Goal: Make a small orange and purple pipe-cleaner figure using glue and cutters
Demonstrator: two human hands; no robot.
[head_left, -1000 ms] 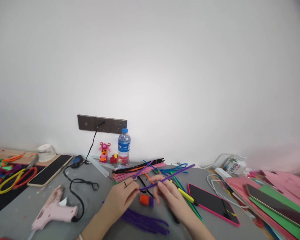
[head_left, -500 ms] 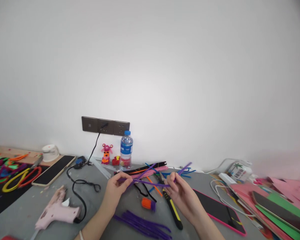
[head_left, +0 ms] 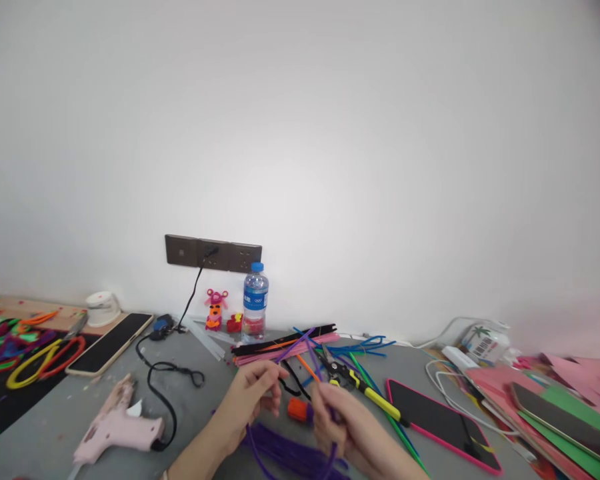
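Observation:
My left hand is closed in a pinch on a purple pipe cleaner, which hangs in a curve below the fingers. To its right, my right hand is also closed round purple pipe cleaner, with a strand rising above the fingers. The hands are apart. Between them lies an orange and purple roll, partly hidden by my right hand. Beneath both hands is a bundle of purple pipe cleaners. Yellow-and-black pliers rest just beyond my right hand.
A pink glue gun and phone lie left, near scissors. A bottle and small figure stand by the wall. Pink-cased phone, cables and coloured paper are at right.
My right hand has moved left and down, closer to my left hand. The stretched purple strand now hangs in a curve. The pliers and green strands show more fully.

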